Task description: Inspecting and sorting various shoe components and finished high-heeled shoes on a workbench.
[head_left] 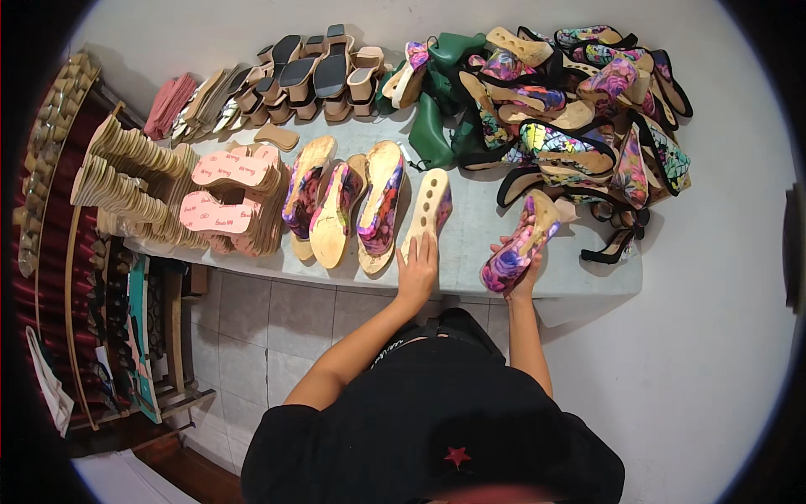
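Note:
My right hand [525,281] is closed round the near end of a purple, floral-covered wedge heel [522,248], holding it above the front of the table. My left hand [417,273] lies with its fingers stretched out over the near end of another wedge heel [430,206]. That one shows a pale wooden face with a row of several round holes and a floral side. Left of it, floral wedge heels [379,206] with tan, sole-shaped faces lie side by side. My left thumb is hard to make out.
A pale cloth covers the table [478,214]. Pink-topped insoles [222,210] and tan sole stacks [138,181] stand at the left. Black-soled pieces [294,71] line the back. Green shoe lasts [430,134] adjoin a heap of floral uppers and wedges [571,143]. A rack [151,336] stands lower left.

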### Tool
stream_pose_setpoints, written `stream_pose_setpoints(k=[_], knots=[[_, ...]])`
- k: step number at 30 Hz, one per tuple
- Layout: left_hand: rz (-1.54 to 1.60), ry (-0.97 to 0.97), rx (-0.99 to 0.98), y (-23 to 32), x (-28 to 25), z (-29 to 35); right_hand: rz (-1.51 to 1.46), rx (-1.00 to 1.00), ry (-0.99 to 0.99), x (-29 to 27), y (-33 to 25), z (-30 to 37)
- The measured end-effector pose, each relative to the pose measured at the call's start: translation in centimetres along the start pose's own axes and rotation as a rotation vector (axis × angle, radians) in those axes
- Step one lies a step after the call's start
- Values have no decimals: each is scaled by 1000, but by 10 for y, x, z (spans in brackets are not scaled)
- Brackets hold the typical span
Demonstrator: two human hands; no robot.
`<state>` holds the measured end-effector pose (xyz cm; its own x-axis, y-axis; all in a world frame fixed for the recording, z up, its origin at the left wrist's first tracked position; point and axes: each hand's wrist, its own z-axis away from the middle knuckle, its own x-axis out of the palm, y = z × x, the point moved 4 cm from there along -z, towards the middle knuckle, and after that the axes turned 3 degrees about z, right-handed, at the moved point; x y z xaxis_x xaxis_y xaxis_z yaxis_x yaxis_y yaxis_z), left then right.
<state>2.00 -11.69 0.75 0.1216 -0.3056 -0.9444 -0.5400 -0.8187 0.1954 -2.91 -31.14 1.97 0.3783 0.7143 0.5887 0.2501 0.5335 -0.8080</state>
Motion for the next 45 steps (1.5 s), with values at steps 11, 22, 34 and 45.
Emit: stream_pose_setpoints(k=[11, 22, 34, 45], knots=[[265, -87, -211, 7, -5, -22, 83, 193, -94, 11, 11, 26], [800, -336, 15, -28, 22, -163, 102, 243, -1, -33, -11, -4], [505, -26, -438, -23, -47, -134, 204, 183, -219, -16, -25, -62], [1326, 205, -1054, 5, -19, 26, 166, 338, -331, 20, -19, -87]])
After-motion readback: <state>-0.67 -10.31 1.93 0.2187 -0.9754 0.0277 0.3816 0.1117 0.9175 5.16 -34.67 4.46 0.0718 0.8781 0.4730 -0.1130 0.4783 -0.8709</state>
